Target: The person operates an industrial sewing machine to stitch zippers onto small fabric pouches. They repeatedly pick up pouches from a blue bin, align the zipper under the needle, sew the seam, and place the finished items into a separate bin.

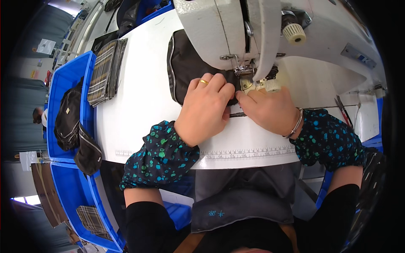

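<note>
A black fabric pouch (187,52) with a metal zipper along its left edge lies on the white table, partly under the head of the sewing machine (223,29). My left hand (206,107), a ring on one finger, is curled over the pouch's near part and grips it. Close to the presser foot (244,69), my right hand (270,109) pinches the near right edge of the same pouch. Both sets of fingertips nearly meet just in front of the needle area. The fabric right under my fingers is mostly hidden.
Left of the table stand a blue bin (90,67) with black pouches and another blue bin (63,185) with plaid pieces. A plaid fabric stack (107,71) lies at the table's left. Scissors (344,110) rest at the right. A printed ruler (244,154) runs along the front edge.
</note>
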Demonstrator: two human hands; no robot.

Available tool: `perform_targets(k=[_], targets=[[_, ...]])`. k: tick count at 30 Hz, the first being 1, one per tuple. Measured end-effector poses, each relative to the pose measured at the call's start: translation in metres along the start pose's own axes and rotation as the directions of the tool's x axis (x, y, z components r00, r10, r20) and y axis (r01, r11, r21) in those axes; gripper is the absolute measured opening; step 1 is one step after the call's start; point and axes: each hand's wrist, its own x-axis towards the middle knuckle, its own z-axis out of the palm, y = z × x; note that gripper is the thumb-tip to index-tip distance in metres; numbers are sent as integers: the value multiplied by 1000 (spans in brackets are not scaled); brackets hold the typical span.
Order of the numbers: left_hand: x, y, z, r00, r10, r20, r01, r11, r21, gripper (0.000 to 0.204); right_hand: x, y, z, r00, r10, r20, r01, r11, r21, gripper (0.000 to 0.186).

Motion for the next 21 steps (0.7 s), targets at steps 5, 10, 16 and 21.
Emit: perform_targets(k=[5, 10, 16, 21], targets=[[-7, 5, 3, 1000, -17, -10, 17, 1000, 24, 35, -4, 2, 3, 994, -99, -41, 98, 995, -35, 10], [-9, 3, 3, 996, 38, -80, -40, 999, -11, 34, -4, 0, 1, 993, -111, -45, 108, 992, -62, 9], [-10, 7, 1, 993, 98, -73, -96, 995, 28, 38, -11, -11, -3, 993, -115, -9, 114, 989, -92, 7], [-9, 7, -1, 992, 108, -68, -107, 994, 27, 37, -14, -17, -5, 991, -130, -24, 126, 985, -115, 8]])
